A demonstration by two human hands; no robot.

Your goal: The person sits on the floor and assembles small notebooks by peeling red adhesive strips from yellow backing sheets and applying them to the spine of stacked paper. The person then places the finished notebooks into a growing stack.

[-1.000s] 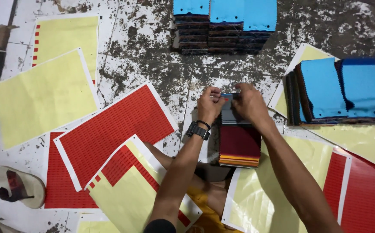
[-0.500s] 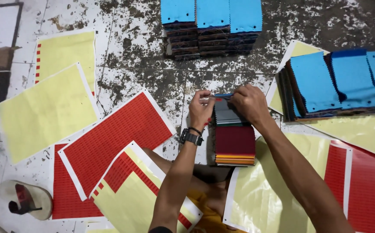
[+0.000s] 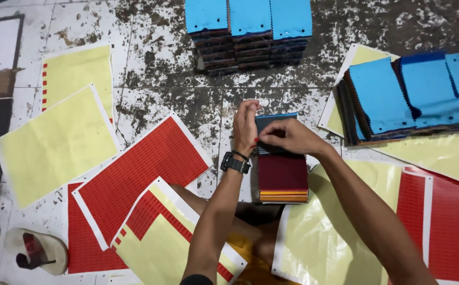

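Observation:
A stack of fabric swatches (image 3: pixel 283 177) lies on the stained floor in front of me, dark red on top with orange and yellow layers at its near edge. My left hand (image 3: pixel 245 126), a black watch on its wrist, stands edge-up against the stack's far left corner. My right hand (image 3: pixel 287 136) rests on the far end of the stack with fingertips pinched together on its dark top edge. Whether a small sticker sits between the fingers I cannot tell.
Red sticker sheets (image 3: pixel 139 174) and yellow backing sheets (image 3: pixel 55 145) lie to the left and right. Blue-topped swatch stacks stand at the far middle (image 3: pixel 248 31) and far right (image 3: pixel 409 95). A sandal (image 3: pixel 34 250) lies near left.
Both hands have stayed on the far end of the swatch stack. The view has shifted slightly, so the hands and stack sit a little lower and left in the frame.

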